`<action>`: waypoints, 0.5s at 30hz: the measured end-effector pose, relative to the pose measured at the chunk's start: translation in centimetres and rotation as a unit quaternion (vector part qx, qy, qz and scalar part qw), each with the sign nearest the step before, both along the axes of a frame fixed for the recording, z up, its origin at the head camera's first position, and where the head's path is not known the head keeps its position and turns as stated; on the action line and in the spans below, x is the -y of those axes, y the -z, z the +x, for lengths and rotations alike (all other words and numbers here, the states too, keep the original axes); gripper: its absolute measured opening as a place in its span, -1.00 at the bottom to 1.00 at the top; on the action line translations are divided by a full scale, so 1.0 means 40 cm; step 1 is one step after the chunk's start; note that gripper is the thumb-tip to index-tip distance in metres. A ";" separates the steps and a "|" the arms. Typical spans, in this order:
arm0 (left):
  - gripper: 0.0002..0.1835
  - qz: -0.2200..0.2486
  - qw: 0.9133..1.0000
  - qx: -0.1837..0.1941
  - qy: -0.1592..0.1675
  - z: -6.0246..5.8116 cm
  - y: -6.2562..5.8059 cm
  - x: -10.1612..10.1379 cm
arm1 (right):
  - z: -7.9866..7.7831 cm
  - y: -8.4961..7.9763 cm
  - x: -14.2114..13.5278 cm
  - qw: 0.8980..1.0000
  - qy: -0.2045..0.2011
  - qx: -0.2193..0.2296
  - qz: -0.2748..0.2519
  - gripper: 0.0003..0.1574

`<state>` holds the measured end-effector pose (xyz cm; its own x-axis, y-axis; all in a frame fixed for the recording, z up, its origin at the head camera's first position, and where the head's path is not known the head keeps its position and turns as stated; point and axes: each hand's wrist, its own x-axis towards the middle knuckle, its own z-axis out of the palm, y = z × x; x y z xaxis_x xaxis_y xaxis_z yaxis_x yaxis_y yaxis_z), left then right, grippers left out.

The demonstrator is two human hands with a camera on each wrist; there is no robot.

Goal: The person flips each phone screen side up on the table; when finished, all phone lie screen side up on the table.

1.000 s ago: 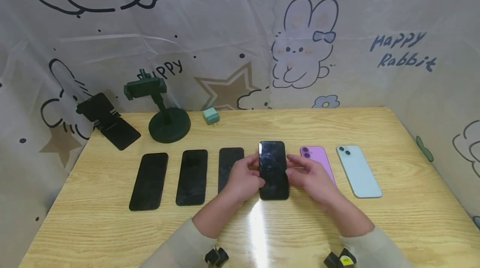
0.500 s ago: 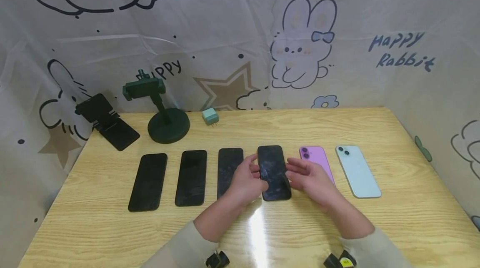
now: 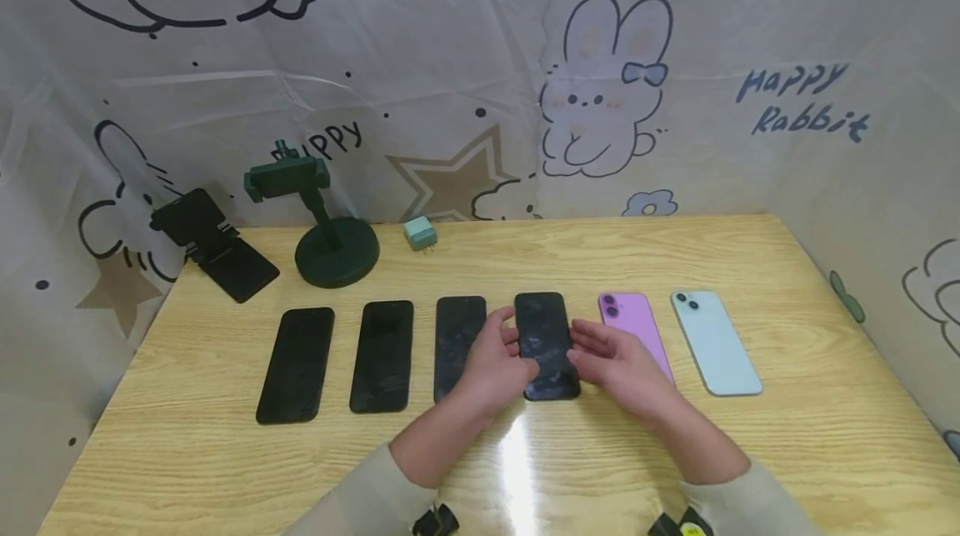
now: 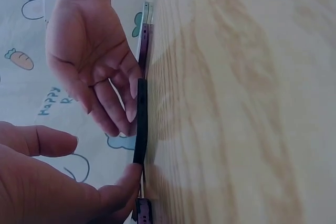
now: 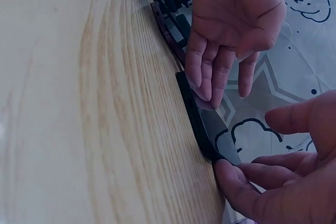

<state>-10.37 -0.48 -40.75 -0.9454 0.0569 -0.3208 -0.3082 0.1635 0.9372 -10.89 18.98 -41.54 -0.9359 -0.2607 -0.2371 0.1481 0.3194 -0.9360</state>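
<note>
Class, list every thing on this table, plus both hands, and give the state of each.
Far-left phone: screen up, dark
Second phone: screen up, dark
Third phone: screen up, dark, partly covered
Fourth phone: screen up, dark
Purple phone: back up, partly covered
Pale blue phone: back up
Charger: unplugged, prongs showing
Green stand: upright, holding no phone
Black stand: unfolded
Left hand: touching fourth phone's left edge
Right hand: fingertips at fourth phone's right edge

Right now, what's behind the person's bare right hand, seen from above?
Behind the bare right hand, a pinkish-purple rectangular phone lies on the pale wooden table. Its upper part, with two dark camera lenses, shows. Its lower left part is covered, so I can't see that.
</note>
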 end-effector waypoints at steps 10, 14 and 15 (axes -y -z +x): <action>-0.13 -0.035 0.999 -0.022 -0.024 0.005 -0.012 -0.045 | 0.014 -0.026 -0.034 0.995 0.021 -0.056 0.076 -0.27; -0.14 -0.039 0.997 -0.051 -0.033 0.007 -0.029 -0.085 | 0.017 -0.034 -0.075 0.991 0.049 -0.083 0.098 -0.29; -0.15 -0.030 0.997 -0.054 -0.036 0.005 -0.033 -0.097 | 0.017 -0.035 -0.087 0.988 0.056 -0.091 0.111 -0.30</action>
